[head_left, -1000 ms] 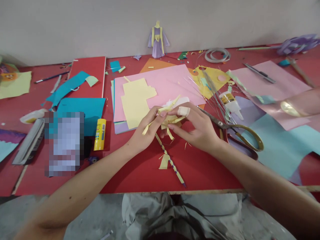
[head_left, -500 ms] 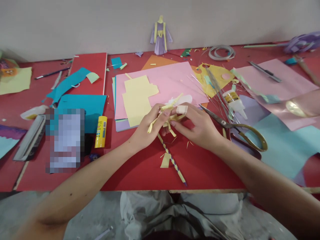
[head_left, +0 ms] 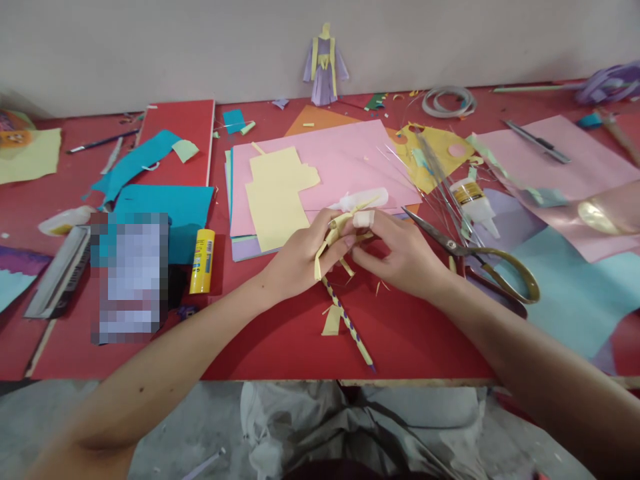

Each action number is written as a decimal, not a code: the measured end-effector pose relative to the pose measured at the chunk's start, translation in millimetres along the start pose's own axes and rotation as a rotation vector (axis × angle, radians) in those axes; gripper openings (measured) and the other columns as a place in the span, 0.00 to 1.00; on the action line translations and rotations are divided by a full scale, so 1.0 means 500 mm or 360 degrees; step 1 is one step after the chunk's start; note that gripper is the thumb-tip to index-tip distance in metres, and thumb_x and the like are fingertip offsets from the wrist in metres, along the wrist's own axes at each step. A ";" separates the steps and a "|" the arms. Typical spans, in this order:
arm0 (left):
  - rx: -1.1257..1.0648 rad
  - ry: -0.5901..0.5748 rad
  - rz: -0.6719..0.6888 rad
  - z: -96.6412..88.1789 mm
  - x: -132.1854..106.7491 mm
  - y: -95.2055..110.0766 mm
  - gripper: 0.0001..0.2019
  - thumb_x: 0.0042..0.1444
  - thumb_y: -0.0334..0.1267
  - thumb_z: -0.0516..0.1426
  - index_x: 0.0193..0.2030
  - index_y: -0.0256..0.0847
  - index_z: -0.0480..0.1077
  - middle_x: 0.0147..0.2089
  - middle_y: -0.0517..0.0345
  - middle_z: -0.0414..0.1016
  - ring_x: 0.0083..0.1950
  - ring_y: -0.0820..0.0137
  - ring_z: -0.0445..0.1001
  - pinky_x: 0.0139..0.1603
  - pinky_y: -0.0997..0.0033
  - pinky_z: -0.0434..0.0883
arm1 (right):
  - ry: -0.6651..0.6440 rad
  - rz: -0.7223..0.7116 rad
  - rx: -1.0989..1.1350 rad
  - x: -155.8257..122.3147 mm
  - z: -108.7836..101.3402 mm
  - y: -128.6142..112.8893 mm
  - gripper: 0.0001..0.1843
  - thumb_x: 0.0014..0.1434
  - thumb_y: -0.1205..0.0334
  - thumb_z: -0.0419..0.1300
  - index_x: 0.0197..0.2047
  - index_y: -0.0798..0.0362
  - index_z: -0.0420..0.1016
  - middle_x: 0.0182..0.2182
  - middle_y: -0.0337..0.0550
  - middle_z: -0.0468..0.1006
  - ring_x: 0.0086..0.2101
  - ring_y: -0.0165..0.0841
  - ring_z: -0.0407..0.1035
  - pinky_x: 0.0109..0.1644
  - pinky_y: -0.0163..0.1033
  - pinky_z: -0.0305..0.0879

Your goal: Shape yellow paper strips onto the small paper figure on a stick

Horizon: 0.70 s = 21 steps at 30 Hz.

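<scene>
My left hand (head_left: 305, 257) is closed around a small figure of rolled yellow paper (head_left: 341, 221), whose strips stick out between the fingers. Thumb and fingers of my right hand (head_left: 397, 247) pinch the same figure from the other side. A white wrap covers one finger of the right hand. Much of the paper is hidden by my fingers. Below the hands lies a yellow-and-purple patterned pencil (head_left: 354, 330), with a yellow paper scrap (head_left: 331, 321) beside it. Just beyond the fingers a white bottle (head_left: 367, 199) lies on its side.
Yellow paper (head_left: 277, 207) rests on pink sheets (head_left: 350, 153). Scissors (head_left: 475, 252) and a glue bottle (head_left: 471, 200) lie right; a yellow glue stick (head_left: 202, 261) and pixelated object (head_left: 133, 277) are left. A purple paper doll (head_left: 325, 70) leans against the wall.
The yellow paper figure has turned in my hands, and its strip at the left now points more downward. My left hand has shifted slightly right. The view has moved a little.
</scene>
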<state>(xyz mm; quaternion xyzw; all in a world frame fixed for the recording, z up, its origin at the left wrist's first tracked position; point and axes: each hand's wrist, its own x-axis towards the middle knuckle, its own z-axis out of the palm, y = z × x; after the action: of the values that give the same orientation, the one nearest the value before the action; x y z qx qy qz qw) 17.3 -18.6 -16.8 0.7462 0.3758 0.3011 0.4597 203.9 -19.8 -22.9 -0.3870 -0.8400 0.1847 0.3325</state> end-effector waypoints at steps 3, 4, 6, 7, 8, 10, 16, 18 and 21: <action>0.0002 -0.0006 0.0024 -0.001 0.000 0.000 0.07 0.64 0.40 0.51 0.48 0.44 0.58 0.30 0.63 0.66 0.29 0.74 0.65 0.31 0.73 0.65 | -0.0023 0.0000 -0.0007 0.001 -0.001 -0.001 0.10 0.54 0.71 0.55 0.40 0.50 0.66 0.32 0.39 0.73 0.31 0.31 0.70 0.36 0.35 0.66; 0.0002 -0.0006 0.0033 -0.001 0.000 0.000 0.07 0.64 0.40 0.51 0.47 0.44 0.58 0.30 0.63 0.66 0.29 0.74 0.65 0.31 0.73 0.64 | -0.0030 0.0002 -0.0008 0.001 -0.001 -0.001 0.10 0.54 0.72 0.55 0.40 0.50 0.66 0.32 0.39 0.73 0.31 0.31 0.69 0.36 0.35 0.66; 0.0002 -0.0009 0.0045 -0.002 0.000 0.000 0.07 0.64 0.38 0.51 0.47 0.43 0.59 0.31 0.63 0.65 0.29 0.74 0.65 0.32 0.74 0.64 | -0.0044 0.0005 -0.0005 0.000 -0.002 -0.001 0.11 0.54 0.72 0.56 0.40 0.51 0.66 0.32 0.40 0.74 0.32 0.31 0.69 0.36 0.35 0.65; 0.0008 -0.0011 0.0048 -0.002 0.001 0.000 0.07 0.64 0.38 0.51 0.47 0.43 0.59 0.31 0.63 0.65 0.30 0.74 0.65 0.32 0.74 0.64 | -0.0050 0.0010 0.0000 -0.001 -0.002 -0.001 0.10 0.54 0.72 0.56 0.40 0.51 0.66 0.33 0.40 0.74 0.32 0.31 0.69 0.36 0.35 0.65; 0.0016 -0.0012 0.0052 -0.002 0.001 0.000 0.07 0.64 0.38 0.51 0.48 0.43 0.59 0.31 0.63 0.65 0.30 0.74 0.65 0.32 0.74 0.64 | -0.0057 0.0014 0.0007 -0.001 -0.002 -0.001 0.10 0.54 0.72 0.56 0.40 0.51 0.66 0.33 0.40 0.74 0.32 0.31 0.69 0.36 0.35 0.65; 0.0038 -0.0015 0.0065 -0.002 0.001 -0.001 0.09 0.64 0.38 0.51 0.49 0.42 0.59 0.31 0.63 0.65 0.30 0.74 0.65 0.33 0.74 0.64 | -0.0072 0.0032 0.0009 -0.001 -0.003 -0.001 0.10 0.54 0.71 0.55 0.40 0.52 0.66 0.33 0.41 0.74 0.32 0.31 0.69 0.36 0.35 0.65; 0.0097 -0.0014 0.0107 -0.002 0.001 -0.007 0.11 0.64 0.39 0.51 0.52 0.42 0.59 0.32 0.62 0.68 0.30 0.75 0.67 0.33 0.75 0.66 | -0.0122 0.0073 -0.0018 0.000 -0.004 -0.004 0.08 0.54 0.70 0.55 0.39 0.53 0.66 0.32 0.41 0.73 0.32 0.31 0.68 0.35 0.35 0.64; 0.0124 -0.0013 0.0114 -0.002 0.000 -0.007 0.12 0.64 0.38 0.51 0.53 0.42 0.59 0.33 0.62 0.69 0.31 0.75 0.68 0.33 0.76 0.66 | -0.0144 0.0098 -0.0025 0.000 -0.004 -0.004 0.07 0.54 0.69 0.55 0.39 0.53 0.65 0.32 0.41 0.73 0.31 0.31 0.68 0.35 0.35 0.64; 0.0168 -0.0011 0.0101 -0.001 0.000 -0.005 0.11 0.64 0.38 0.51 0.52 0.41 0.60 0.32 0.61 0.68 0.31 0.74 0.68 0.32 0.75 0.65 | -0.0171 0.0125 -0.0027 -0.001 -0.005 -0.002 0.07 0.55 0.69 0.55 0.39 0.53 0.65 0.32 0.41 0.73 0.32 0.32 0.68 0.35 0.35 0.63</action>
<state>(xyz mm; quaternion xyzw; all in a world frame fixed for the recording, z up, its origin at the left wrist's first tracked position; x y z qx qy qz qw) 16.4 -17.6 -18.7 0.7820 0.3657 0.2928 0.4111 205.5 -20.9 -20.8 -0.4118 -0.8424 0.2110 0.2761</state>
